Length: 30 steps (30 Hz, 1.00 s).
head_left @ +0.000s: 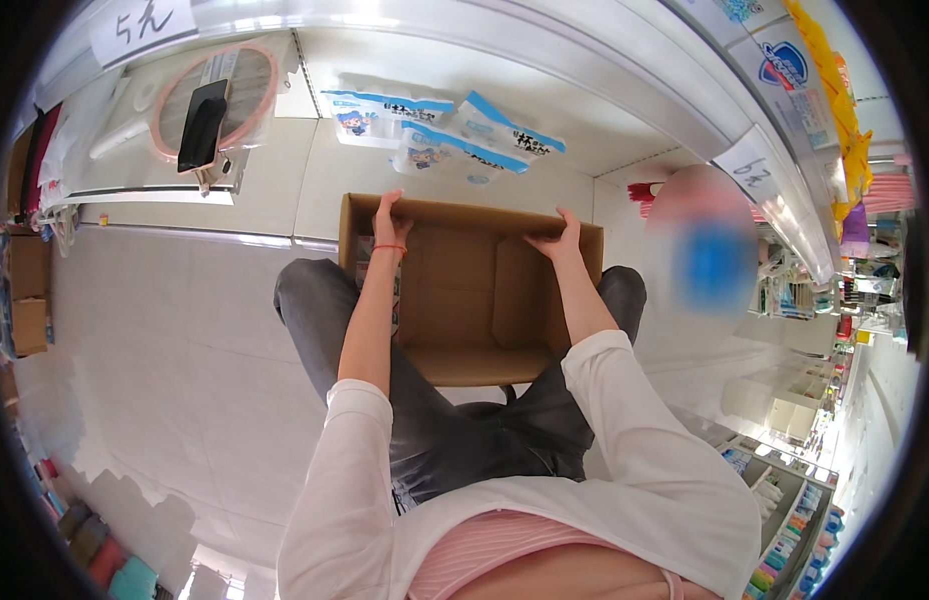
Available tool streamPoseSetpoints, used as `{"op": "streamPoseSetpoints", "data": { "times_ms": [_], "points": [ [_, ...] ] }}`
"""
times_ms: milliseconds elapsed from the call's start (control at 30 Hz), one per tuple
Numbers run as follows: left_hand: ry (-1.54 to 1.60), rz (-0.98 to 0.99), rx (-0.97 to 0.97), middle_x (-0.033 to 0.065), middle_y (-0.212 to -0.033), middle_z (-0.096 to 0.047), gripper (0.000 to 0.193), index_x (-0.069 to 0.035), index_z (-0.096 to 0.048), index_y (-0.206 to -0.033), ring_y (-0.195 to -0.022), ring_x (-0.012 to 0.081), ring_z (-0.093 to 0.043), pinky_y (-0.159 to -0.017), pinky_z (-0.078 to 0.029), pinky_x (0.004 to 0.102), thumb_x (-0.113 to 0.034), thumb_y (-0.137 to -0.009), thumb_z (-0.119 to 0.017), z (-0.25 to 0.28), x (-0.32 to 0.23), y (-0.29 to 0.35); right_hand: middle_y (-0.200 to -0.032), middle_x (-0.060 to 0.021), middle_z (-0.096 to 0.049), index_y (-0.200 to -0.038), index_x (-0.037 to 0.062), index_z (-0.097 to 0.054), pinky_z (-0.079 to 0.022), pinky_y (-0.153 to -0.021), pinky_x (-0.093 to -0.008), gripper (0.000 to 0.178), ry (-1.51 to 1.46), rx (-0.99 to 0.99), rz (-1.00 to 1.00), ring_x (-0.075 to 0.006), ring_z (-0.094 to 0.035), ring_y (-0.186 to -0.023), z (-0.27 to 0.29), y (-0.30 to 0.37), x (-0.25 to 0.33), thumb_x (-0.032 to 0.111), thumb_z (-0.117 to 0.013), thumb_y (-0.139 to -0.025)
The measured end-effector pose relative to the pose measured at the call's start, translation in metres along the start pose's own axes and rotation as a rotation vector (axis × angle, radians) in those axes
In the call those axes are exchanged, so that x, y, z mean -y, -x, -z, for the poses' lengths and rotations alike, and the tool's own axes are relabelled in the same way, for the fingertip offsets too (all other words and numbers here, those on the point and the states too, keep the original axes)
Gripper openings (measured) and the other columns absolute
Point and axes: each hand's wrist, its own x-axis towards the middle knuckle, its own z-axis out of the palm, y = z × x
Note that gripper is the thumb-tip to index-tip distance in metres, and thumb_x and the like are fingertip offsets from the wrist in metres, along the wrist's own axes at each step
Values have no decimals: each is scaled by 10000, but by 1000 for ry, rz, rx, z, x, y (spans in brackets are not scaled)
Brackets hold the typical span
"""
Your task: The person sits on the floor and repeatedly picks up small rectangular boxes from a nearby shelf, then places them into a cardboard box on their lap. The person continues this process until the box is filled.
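Observation:
An open cardboard box (460, 367) stands between my knees, its opening facing up toward me. My left hand (389, 228) grips its far rim near the left corner, with the thumb inside the box. Near the right corner, my right hand (563, 240) holds the same rim, fingers over the outer side. Small printed packs show along the box's left inner wall, partly hidden behind my left forearm; what they are is too small to tell. Just beyond the box, several white soft packs with blue edges (455, 148) lie on the white shelf (320, 165).
A pink-rimmed round mirror (260, 125) with a dark object (202, 125) in front of it lies on the shelf at the left. Overhead, a shelf edge (640, 90) with paper tags runs across. Stocked shelves (790, 510) stand at the right. Pale floor tiles (185, 370) spread to the left.

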Motion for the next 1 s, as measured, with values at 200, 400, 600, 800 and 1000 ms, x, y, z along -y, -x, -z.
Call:
{"op": "streamPoseSetpoints", "data": {
  "times_ms": [200,400,600,800,1000],
  "points": [
    [4,-11,-12,78,-1060,-434,498,-130,-477,-1033,-964,225,-419,-835,-382,383,-365,-638,-669,6,3,-2,-1220,-156,-362,-1115,76,-394,-280,-971,-517,527,-71,-65,44,-341,-339,-1150,5,-16,-7,184,-540,-621],
    [-25,0,34,98,-1136,-391,588,-117,-437,-1095,-1039,242,-387,-893,-348,403,-404,-637,-669,10,4,-4,-1211,-137,-380,-1103,88,-405,-291,-962,-508,534,-93,-67,46,-309,-357,-1136,7,-17,-10,219,-568,-612],
    [-192,93,-24,120,-1232,-342,917,-101,-325,-1282,-1075,279,-361,-948,-267,423,-611,-580,-621,0,-3,10,-1236,-179,-334,-1204,63,-337,-290,-969,-491,676,-15,-38,22,-338,-321,-1154,6,-6,-11,270,-611,-621],
    [-415,278,-63,125,-1201,-361,1036,-66,-340,-1272,-997,252,-373,-846,-301,379,-736,-521,-589,-3,-22,18,-1315,-219,-234,-1301,58,-224,-228,-987,-536,895,84,91,-105,-381,-250,-1210,26,-9,3,411,-693,-626],
    [-353,291,-54,246,-1377,-137,1239,-7,-88,-1369,-1261,389,-168,-996,-190,503,-681,-500,-658,-13,-27,21,-1376,-210,-160,-1338,83,-184,-124,-993,-598,915,125,201,-171,-424,-129,-1264,-1,20,1,414,-696,-656]
  ]
}}
